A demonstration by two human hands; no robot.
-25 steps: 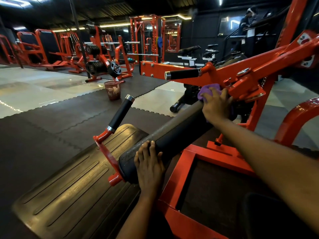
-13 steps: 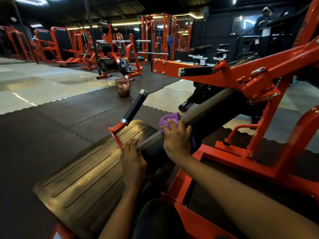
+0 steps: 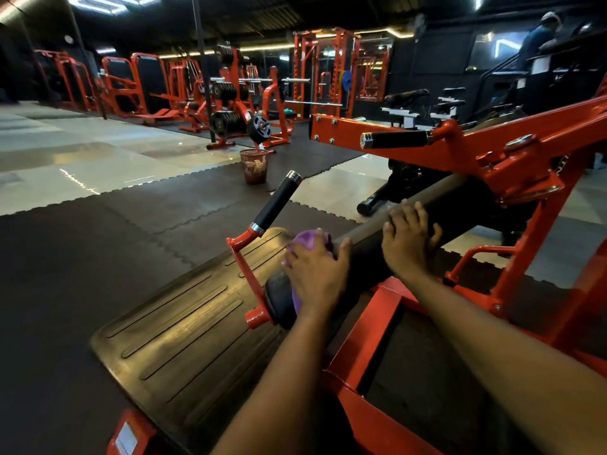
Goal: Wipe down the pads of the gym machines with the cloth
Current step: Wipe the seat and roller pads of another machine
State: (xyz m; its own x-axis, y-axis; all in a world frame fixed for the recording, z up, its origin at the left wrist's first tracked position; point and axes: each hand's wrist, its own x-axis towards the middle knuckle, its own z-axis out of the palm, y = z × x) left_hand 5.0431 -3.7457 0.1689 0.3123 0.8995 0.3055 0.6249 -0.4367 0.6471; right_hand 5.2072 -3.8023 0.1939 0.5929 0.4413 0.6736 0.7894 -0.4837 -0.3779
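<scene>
Left hand (image 3: 317,277) grips cloth (image 3: 310,239) on pad (image 3: 460,205) end; right hand (image 3: 409,239) released, flat on pad at two o'clock from left.

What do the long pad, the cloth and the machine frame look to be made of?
The long pad: black vinyl-like cover over padding, probably; slight sheen, rounded bulging end. The cloth: soft purple fabric, maybe microfibre; bunches under the left hand. The machine frame: steel tubing, glossy orange paint; sharp highlights, bolts.
</scene>
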